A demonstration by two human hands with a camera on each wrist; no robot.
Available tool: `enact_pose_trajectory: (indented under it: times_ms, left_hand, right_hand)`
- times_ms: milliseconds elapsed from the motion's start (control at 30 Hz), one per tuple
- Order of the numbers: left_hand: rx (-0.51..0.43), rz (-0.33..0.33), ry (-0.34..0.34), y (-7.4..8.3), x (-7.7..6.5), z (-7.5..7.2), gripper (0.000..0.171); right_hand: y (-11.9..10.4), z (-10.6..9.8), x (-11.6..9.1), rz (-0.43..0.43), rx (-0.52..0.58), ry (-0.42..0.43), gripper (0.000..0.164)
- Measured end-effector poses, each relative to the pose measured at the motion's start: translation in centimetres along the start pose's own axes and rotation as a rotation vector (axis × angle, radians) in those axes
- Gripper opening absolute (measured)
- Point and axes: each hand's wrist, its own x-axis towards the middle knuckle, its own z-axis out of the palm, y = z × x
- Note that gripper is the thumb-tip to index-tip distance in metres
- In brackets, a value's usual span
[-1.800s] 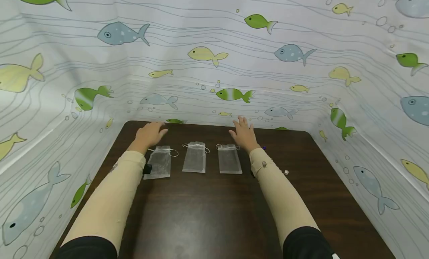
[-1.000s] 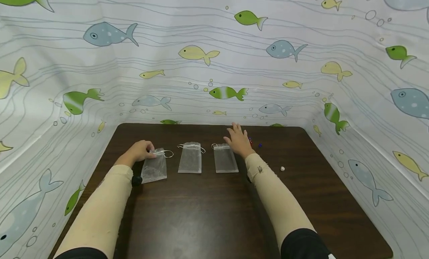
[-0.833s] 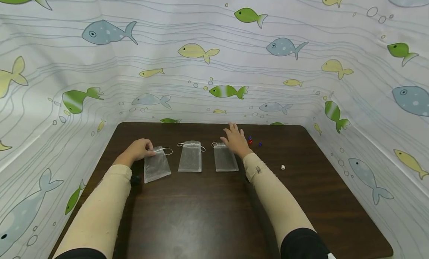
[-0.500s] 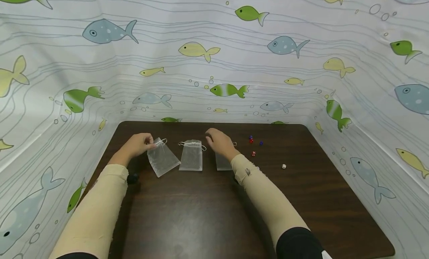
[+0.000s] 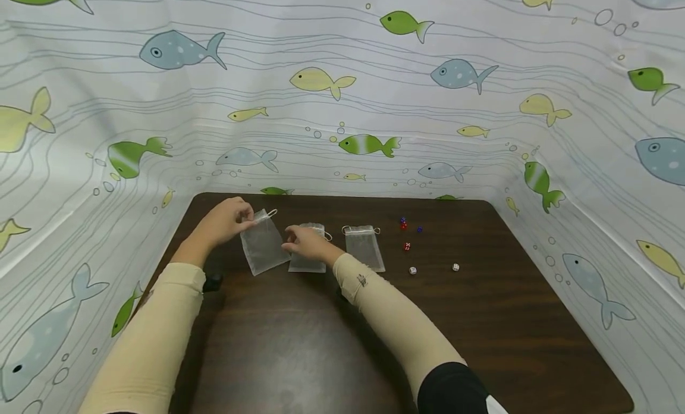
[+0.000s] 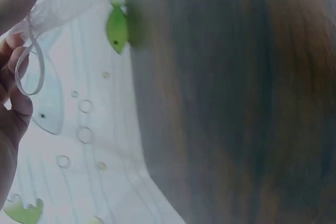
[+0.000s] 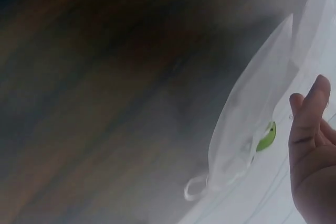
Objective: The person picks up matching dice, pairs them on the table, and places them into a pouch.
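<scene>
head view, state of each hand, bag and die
left hand: pinching the left bag
left bag: slanted, held by its top
right hand: fingers loosely bent, holding nothing
middle bag: flat, partly hidden by right hand
right bag: lying flat
white dice: loose, outside the bags
red dice: loose
blue dice: loose

beige sleeves [image 5: 401, 322] | right: grey mark [image 5: 362, 280], black upper cloth [image 5: 449, 390], white patch [image 5: 495, 405] | left: black wrist block [image 5: 212, 282]

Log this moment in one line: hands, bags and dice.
left hand: pinches left bag by top | right hand: over middle bag, holding nothing | right bag: on table | dice: right of bags
</scene>
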Motion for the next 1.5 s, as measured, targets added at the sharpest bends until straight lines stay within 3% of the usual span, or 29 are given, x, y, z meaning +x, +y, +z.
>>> enact_pose_trajectory:
  times_ms: [167,300,400,500,600,733,967,1267,1400,1500]
  left_hand:
    - [-0.005,0.090,0.112,1.6,0.0,-0.1,0.019]
    - [0.000,0.188,0.174,2.5,-0.4,0.0,0.022]
    - [0.026,0.222,0.173,2.9,-0.8,0.0,0.022]
    - [0.034,0.191,0.123,2.9,-1.2,0.0,0.023]
    - [0.022,0.115,0.064,3.0,-1.6,0.0,0.022]
    - [0.062,0.087,0.065,3.4,-2.2,0.1,0.017]
    - [0.209,0.221,0.163,3.0,-3.1,1.1,0.020]
    - [0.329,0.519,0.363,4.2,-5.0,2.6,0.036]
    - [0.371,0.539,0.395,4.3,-5.9,3.2,0.035]
    - [0.357,0.489,0.346,3.9,-6.6,3.8,0.028]
  right_hand:
    - [0.0,1.1,0.8,0.036,0.136,0.039,0.038]
    - [0.0,1.6,1.0,0.022,0.123,0.097,0.015]
    - [0.1,1.7,0.9,0.018,0.081,0.141,0.009]
    - [0.2,1.8,0.8,0.030,0.093,0.163,0.009]
    - [0.4,1.9,0.9,0.041,0.118,0.172,0.008]
    - [0.7,2.2,1.1,0.025,0.110,0.151,0.012]
    - [0.3,1.7,0.7,0.054,0.096,0.105,0.032]
    - [0.0,1.5,0.6,-0.013,-0.001,0.142,0.030]
    - [0.0,1.7,0.6,-0.021,-0.063,0.121,0.029]
    - [0.1,1.8,0.6,-0.011,-0.095,0.075,0.032]
